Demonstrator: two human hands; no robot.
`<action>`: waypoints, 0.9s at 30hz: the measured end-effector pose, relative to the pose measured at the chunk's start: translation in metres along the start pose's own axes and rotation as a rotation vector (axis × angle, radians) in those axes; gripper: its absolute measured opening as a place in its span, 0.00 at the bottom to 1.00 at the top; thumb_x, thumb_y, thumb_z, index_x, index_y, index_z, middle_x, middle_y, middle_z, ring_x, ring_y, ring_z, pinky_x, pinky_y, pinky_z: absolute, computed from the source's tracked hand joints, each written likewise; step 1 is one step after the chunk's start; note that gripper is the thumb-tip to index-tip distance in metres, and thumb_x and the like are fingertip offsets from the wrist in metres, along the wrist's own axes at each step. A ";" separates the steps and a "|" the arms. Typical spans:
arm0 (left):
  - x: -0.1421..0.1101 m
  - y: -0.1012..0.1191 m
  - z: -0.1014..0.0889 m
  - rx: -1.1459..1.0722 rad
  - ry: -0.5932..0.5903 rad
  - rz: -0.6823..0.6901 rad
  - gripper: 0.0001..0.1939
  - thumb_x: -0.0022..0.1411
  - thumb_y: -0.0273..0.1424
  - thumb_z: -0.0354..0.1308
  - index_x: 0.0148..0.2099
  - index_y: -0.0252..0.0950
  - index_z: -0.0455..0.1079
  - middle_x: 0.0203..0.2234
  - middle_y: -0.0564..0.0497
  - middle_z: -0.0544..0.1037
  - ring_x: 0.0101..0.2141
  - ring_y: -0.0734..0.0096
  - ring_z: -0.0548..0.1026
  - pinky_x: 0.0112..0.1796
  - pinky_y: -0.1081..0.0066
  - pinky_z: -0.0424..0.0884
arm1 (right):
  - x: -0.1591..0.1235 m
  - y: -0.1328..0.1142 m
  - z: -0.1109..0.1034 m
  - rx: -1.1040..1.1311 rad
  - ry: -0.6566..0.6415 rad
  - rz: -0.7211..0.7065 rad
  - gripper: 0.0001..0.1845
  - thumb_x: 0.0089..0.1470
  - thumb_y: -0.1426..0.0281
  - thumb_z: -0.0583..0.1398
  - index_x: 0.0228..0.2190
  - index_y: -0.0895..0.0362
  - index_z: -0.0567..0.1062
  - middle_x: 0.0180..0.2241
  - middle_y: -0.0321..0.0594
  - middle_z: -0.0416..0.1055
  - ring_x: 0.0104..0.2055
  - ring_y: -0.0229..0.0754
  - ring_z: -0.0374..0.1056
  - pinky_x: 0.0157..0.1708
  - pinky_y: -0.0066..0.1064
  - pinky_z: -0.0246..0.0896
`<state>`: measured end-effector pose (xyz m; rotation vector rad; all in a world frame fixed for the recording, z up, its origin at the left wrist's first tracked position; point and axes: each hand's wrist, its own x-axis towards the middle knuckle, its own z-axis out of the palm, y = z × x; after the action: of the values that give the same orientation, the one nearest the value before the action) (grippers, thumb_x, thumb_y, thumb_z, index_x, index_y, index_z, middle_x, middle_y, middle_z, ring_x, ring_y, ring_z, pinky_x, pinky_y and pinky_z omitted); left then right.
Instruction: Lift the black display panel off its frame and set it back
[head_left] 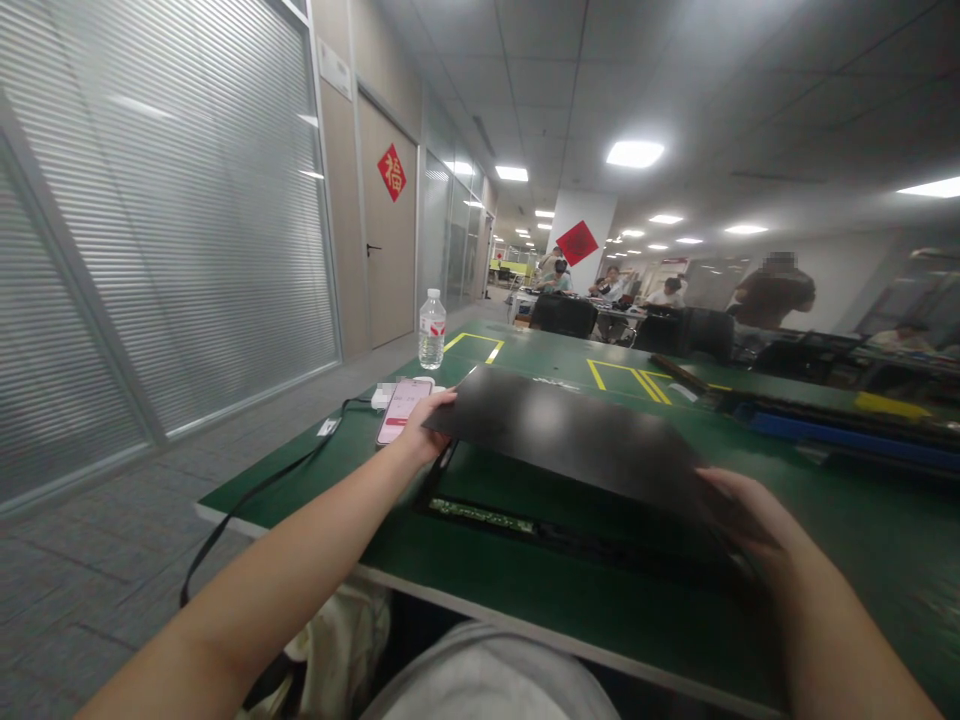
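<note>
A thin, dark, glossy panel (570,430) is held tilted above the green table, spanning the space between my two hands. At its left end, my left hand (426,428) grips the edge, with the thumb on top. My right hand (746,505) clasps the opposite end; its fingertips are partly hidden and blurred. Below the panel lies a black rectangular frame (429,490) on the tabletop, its far side covered from view. Along the frame's near side runs a narrow green circuit board (480,516).
Beside my left hand lie a lit phone (403,412) and a black cable (277,470). A water bottle (432,330) stands behind them. Long dark parts and a blue strip (817,430) occupy the table's right. Yellow tape (630,372) marks the green table (540,615). People sit farther back.
</note>
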<state>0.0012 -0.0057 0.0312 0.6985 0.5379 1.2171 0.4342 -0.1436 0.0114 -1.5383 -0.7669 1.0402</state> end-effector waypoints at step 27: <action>0.003 -0.006 -0.007 0.163 -0.095 -0.021 0.26 0.48 0.22 0.62 0.53 0.31 0.75 0.34 0.44 0.82 0.28 0.65 0.79 0.28 0.72 0.71 | 0.006 0.001 -0.004 -0.068 0.321 -0.078 0.08 0.44 0.73 0.61 0.31 0.54 0.72 0.27 0.44 0.78 0.28 0.44 0.74 0.27 0.31 0.65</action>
<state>0.0006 -0.0027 0.0219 0.8823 0.5687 1.1229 0.4401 -0.1398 0.0096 -1.6687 -0.6365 0.6932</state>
